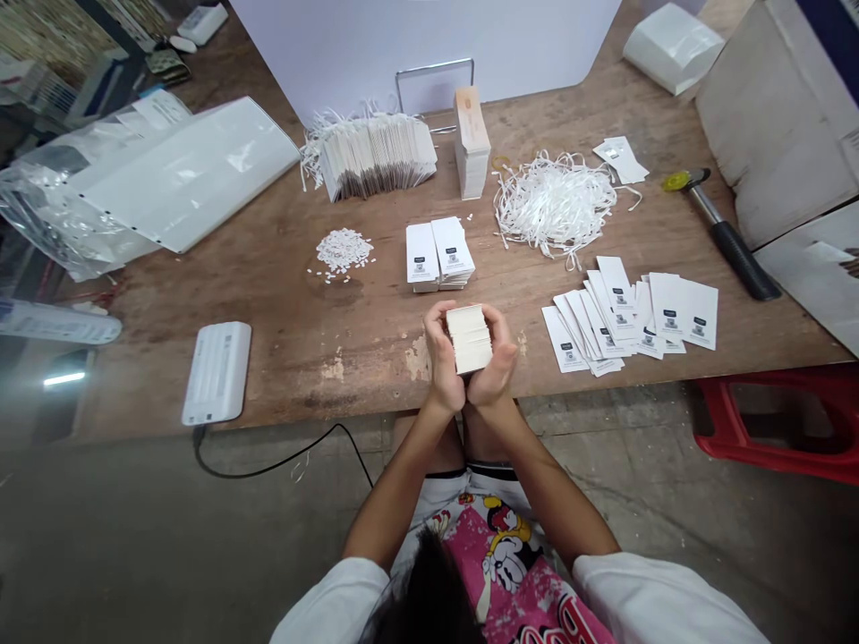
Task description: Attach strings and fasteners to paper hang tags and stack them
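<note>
While both hands clamp it from either side, the stack of cards [469, 338] sits edge-up between the left hand [443, 355] and right hand [495, 358], long axis pointing away from the body, neither hand nearer. Two sorted piles [439, 254] lie just beyond.

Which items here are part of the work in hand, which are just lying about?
In hand: stack of cards, pressed between left hand and right hand; two card stacks; fanned cards; strung tags; white strings.
Lying about: hammer; white device; plastic bags.
</note>
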### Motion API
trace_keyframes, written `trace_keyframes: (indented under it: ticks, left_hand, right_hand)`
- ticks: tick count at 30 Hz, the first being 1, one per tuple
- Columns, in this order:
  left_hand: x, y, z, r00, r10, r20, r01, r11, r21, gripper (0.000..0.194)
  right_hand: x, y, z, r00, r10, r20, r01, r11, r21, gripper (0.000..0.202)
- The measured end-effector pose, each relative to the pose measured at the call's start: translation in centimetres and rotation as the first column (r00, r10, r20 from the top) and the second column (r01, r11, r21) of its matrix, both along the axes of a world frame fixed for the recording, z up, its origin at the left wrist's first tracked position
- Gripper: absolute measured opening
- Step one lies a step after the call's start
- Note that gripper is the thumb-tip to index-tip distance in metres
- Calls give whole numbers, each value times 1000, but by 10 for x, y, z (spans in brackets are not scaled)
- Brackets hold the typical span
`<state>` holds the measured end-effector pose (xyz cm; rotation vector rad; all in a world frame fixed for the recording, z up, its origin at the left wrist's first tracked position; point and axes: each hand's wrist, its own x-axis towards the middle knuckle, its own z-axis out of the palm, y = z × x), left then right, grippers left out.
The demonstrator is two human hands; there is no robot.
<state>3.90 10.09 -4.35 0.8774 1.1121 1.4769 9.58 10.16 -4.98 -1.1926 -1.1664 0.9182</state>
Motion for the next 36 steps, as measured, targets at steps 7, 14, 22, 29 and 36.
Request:
trace_keyframes:
  ticks: [7, 14, 22, 29, 36]
  left_hand:
    - [-26, 9, -3, 918, -245, -311, 311, 933, 180, 90]
    - [-31, 14, 15, 726, -336, -600, 436, 899, 24, 109]
    - [-13, 17, 15, 921, -271, -281, 249, 962, -112, 75]
    - [4, 27, 35, 957, -273, 101, 289, 927, -238, 62]
    - [12, 31, 42, 951, -280, 133, 309, 828, -467, 55]
  right_hand:
    - [8, 10, 12, 997, -73, -12, 71, 989, -133, 73]
    - [29, 35, 35, 957, -99, -273, -26, 907, -420, 75]
    - [53, 35, 48, 909, 251, -333, -371, 851, -372, 80]
    - [88, 35, 62, 861, 342, -376, -480, 788, -386, 46]
    - [93, 47, 49, 869, 209, -449, -439, 744, -503, 28]
